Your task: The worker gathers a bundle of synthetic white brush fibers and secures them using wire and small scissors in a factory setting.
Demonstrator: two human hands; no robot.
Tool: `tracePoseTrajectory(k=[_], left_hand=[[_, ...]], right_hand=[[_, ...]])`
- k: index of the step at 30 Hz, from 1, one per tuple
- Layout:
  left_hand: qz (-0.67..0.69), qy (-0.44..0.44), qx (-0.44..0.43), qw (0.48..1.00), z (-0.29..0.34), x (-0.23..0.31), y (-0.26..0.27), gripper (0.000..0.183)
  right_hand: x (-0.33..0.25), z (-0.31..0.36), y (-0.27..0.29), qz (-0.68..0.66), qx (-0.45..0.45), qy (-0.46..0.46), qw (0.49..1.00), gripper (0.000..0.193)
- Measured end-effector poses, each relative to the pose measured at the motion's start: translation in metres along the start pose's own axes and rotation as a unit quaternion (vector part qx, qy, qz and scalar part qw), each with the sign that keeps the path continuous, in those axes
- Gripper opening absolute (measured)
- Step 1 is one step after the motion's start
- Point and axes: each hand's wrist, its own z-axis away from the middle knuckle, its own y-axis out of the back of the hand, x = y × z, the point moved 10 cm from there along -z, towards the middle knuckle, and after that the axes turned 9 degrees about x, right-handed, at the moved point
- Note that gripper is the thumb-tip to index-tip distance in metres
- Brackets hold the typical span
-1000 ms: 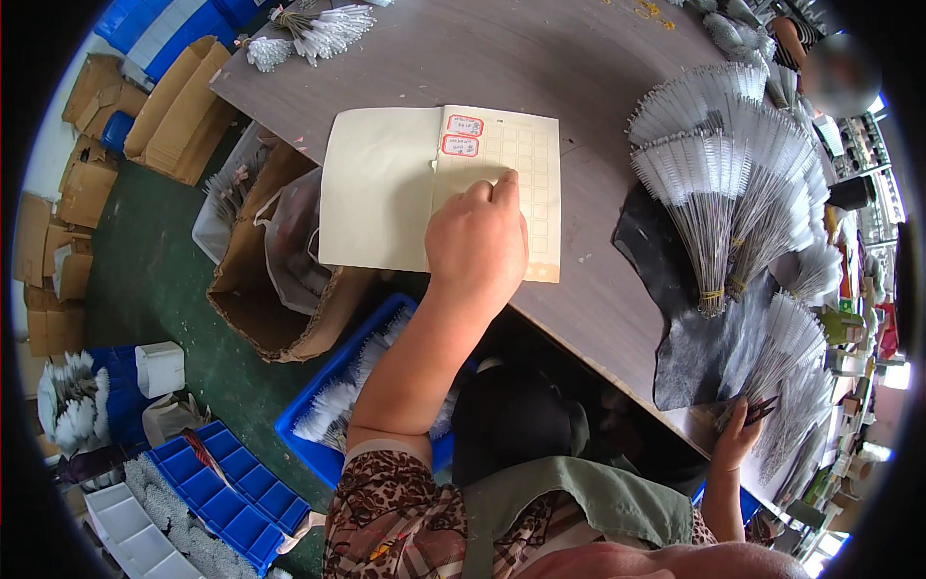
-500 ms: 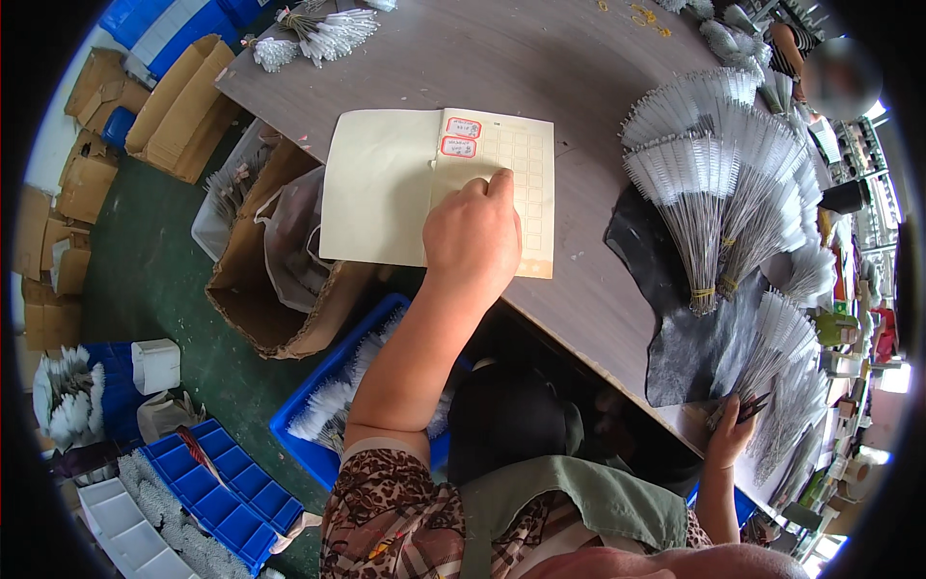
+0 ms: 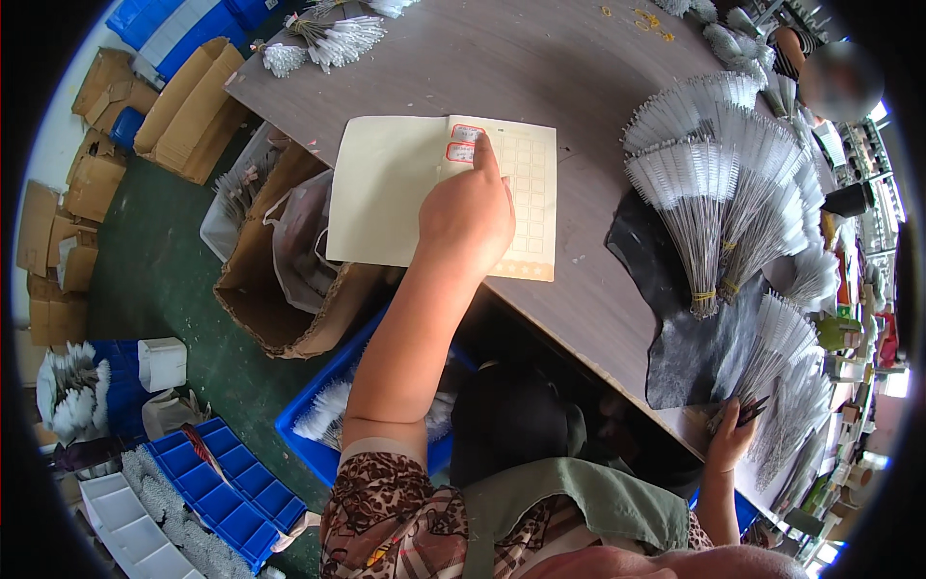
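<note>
An opened cream booklet (image 3: 386,193) lies on the table's left edge. Its right page has a printed grid and two red-bordered labels (image 3: 463,152) near the top. My left hand (image 3: 461,217) is over that page, index finger stretched out onto the labels, the other fingers curled; nothing shows in it. At the lower right, my right hand (image 3: 730,444) is closed around a dark tool with two pointed tips (image 3: 752,412), whose exact kind I cannot make out. Beside it lie loose white-bristled wire brushes (image 3: 776,352).
Tied bundles of wire brushes (image 3: 685,179) rest on a black sheet (image 3: 670,333) at right. More brushes (image 3: 338,41) lie at the far left corner. Cardboard boxes (image 3: 289,323) and a blue crate (image 3: 309,429) stand below the table edge. Another person (image 3: 796,53) is at the far right.
My left hand has shifted slightly, and its index finger now extends up the page onto the labels. The booklet has moved a little in view. My right hand stays put.
</note>
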Motion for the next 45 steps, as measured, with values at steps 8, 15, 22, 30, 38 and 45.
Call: tracePoseTrajectory(k=[8, 15, 22, 30, 38, 45], left_hand=[[0.026, -0.062, 0.012, 0.998, -0.003, 0.006, -0.004, 0.035], [0.083, -0.034, 0.06, 0.994, -0.004, -0.002, 0.007, 0.028], [0.027, -0.015, 0.037, 0.999, 0.001, 0.001, -0.002, 0.031], [0.006, -0.045, 0.097, 0.994, 0.008, 0.004, 0.0, 0.04], [0.048, -0.018, 0.063, 0.997, -0.009, -0.014, 0.007, 0.048], [-0.045, 0.092, 0.124, 0.987, -0.135, -0.081, 0.099, 0.074]], right_hand=[[-0.011, 0.001, -0.002, 0.001, 0.009, 0.039, 0.999, 0.027], [-0.005, 0.002, -0.001, -0.031, 0.016, 0.02, 0.999, 0.029], [-0.007, 0.001, 0.0, 0.011, 0.006, 0.038, 0.999, 0.031], [-0.001, -0.002, -0.001, 0.042, 0.007, 0.037, 0.998, 0.034], [-0.002, -0.004, 0.001, 0.003, 0.007, 0.044, 0.999, 0.034], [-0.017, 0.002, -0.003, 0.008, -0.014, 0.032, 0.999, 0.031]])
